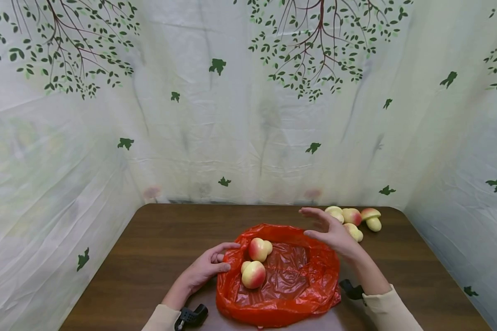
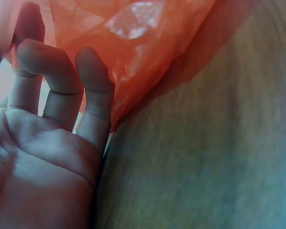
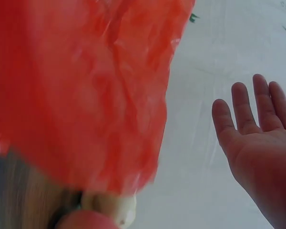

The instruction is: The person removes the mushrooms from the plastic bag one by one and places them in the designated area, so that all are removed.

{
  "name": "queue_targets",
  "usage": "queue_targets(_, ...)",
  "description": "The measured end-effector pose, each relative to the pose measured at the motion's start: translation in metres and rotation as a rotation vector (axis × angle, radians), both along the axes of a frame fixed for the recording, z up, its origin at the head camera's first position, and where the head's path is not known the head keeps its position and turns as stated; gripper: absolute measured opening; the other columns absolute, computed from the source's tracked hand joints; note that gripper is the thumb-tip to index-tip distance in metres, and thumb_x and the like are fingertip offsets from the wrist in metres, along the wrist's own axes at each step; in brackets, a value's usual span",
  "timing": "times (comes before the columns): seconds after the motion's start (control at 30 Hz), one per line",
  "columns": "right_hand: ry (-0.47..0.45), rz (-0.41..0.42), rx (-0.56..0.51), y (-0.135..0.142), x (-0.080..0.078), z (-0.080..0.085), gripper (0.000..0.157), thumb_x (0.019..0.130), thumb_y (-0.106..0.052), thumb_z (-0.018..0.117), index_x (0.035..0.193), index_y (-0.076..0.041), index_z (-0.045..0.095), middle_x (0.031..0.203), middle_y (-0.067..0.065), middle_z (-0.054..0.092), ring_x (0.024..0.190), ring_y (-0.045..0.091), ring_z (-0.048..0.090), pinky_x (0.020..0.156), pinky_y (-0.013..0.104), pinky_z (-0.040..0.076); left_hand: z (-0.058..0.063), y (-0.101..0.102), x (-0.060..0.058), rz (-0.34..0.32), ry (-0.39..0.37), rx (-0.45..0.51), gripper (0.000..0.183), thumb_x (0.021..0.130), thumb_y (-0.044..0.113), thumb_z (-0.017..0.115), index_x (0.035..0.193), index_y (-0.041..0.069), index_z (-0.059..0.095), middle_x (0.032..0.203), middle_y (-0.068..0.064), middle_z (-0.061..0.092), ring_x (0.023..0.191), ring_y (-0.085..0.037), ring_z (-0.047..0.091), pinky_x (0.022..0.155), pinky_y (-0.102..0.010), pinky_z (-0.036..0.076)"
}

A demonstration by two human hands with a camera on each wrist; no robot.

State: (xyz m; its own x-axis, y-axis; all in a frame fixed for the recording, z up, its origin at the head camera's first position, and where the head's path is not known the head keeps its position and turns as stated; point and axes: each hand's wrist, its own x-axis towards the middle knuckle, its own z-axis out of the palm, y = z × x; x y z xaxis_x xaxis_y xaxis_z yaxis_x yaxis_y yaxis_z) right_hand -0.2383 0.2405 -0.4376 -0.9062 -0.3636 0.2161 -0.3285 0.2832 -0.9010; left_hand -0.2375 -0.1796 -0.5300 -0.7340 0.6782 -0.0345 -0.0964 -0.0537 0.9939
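Observation:
A red plastic bag (image 1: pixel 290 276) lies open on the brown table (image 1: pixel 157 239). Two pink-and-cream peaches (image 1: pixel 258 249) (image 1: pixel 253 274) sit inside it, toward its left side. My left hand (image 1: pixel 209 269) is at the bag's left rim, with thumb and curled fingers pinching the plastic. In the left wrist view those fingers (image 2: pixel 52 81) press against the orange-red film (image 2: pixel 148 43). My right hand (image 1: pixel 327 227) hovers empty above the bag's far right rim with its fingers spread. The right wrist view shows that bare palm (image 3: pixel 257 138) beside the bag (image 3: pixel 76 86).
Several more peaches (image 1: pixel 352 217) lie loose on the table at the back right, just beyond my right hand. White sheets printed with green leaves (image 1: pixel 248 115) wall in the table at the back and on both sides.

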Motion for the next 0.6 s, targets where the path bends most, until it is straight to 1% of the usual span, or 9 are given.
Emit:
queue_targets(0.1,0.002,0.017,0.008,-0.008,-0.001,0.002,0.058,0.100,-0.015,0.074,0.154,-0.013,0.053,0.158,0.014,0.054,0.147,0.043,0.048,0.123,0.072,0.033,0.001,0.000,0.001,-0.005,0.007,0.010,0.054,0.108,0.010,0.059,0.159,0.010,0.042,0.101,0.001,0.080,0.090,-0.012,0.080,0.084,-0.034,0.066)
queue_targets(0.27,-0.008,0.049,-0.006,-0.019,-0.004,0.003,0.057,0.101,-0.014,0.072,0.155,-0.013,0.052,0.159,0.014,0.053,0.148,0.043,0.048,0.124,0.071,0.031,0.001,0.000,0.000,-0.003,0.002,0.006,0.055,0.108,0.012,0.060,0.160,0.009,0.041,0.102,0.000,0.080,0.091,-0.012,0.080,0.085,-0.034,0.066)
queue_targets(0.33,-0.004,0.061,-0.008,-0.024,-0.005,0.003,0.057,0.101,-0.013,0.072,0.155,-0.012,0.052,0.159,0.015,0.053,0.148,0.043,0.048,0.124,0.071,0.032,0.001,0.000,-0.001,-0.004,-0.002,0.004,0.055,0.109,0.012,0.060,0.160,0.009,0.041,0.103,0.000,0.081,0.093,-0.013,0.080,0.085,-0.034,0.066)
queue_targets(0.43,-0.008,0.069,-0.008,-0.033,-0.005,0.003,0.057,0.101,-0.012,0.072,0.154,-0.013,0.053,0.158,0.014,0.054,0.147,0.041,0.049,0.122,0.067,0.038,0.001,-0.001,-0.001,-0.003,-0.017,0.002,0.055,0.109,0.012,0.060,0.160,0.011,0.042,0.104,0.000,0.081,0.094,-0.013,0.080,0.086,-0.035,0.066)
queue_targets(0.53,-0.036,0.081,-0.013,-0.042,-0.005,0.003,0.058,0.100,-0.015,0.074,0.154,-0.015,0.053,0.159,0.012,0.054,0.146,0.041,0.050,0.115,0.054,0.050,0.001,-0.001,0.000,-0.005,-0.019,0.003,0.054,0.109,0.012,0.059,0.160,0.013,0.042,0.104,0.000,0.081,0.093,-0.013,0.080,0.086,-0.035,0.066)
queue_targets(0.6,-0.056,0.099,-0.021,-0.048,-0.005,0.002,0.059,0.100,-0.016,0.075,0.154,-0.015,0.053,0.159,0.012,0.053,0.146,0.043,0.050,0.110,0.042,0.054,0.001,-0.001,0.000,-0.010,-0.008,0.012,0.054,0.109,0.011,0.059,0.160,0.011,0.041,0.104,0.000,0.081,0.093,-0.013,0.080,0.086,-0.035,0.066)
